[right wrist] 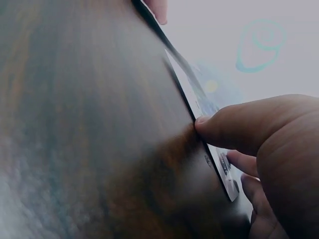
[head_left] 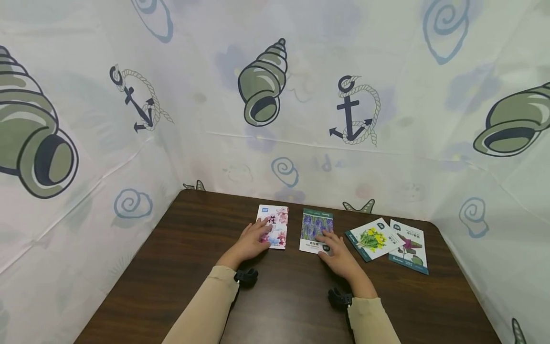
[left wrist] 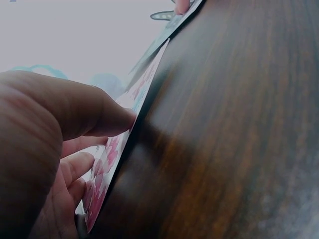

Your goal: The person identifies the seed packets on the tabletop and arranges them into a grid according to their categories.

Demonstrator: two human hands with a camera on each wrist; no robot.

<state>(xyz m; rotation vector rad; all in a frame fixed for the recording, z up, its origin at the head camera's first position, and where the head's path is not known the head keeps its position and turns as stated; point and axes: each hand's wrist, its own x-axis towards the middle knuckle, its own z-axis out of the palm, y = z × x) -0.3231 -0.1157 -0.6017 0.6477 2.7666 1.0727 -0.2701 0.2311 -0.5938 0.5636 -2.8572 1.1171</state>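
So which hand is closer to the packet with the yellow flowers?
The right hand. It rests on the purple-flower packet, just left of the yellow-flower packet. The left hand is farther off, on the pink-flower packet.

From my head view, little is legible. The pink-flowered seed packet (head_left: 273, 226) carries a large dark Chinese character near its top, "花" as far as I can read it. The purple-flowered packet (head_left: 316, 230) has a line of small print on its white lower band, too small to read. The logos on the yellow-flowered packet (head_left: 373, 239) and the dark-leaved packet (head_left: 410, 246) are unreadable.
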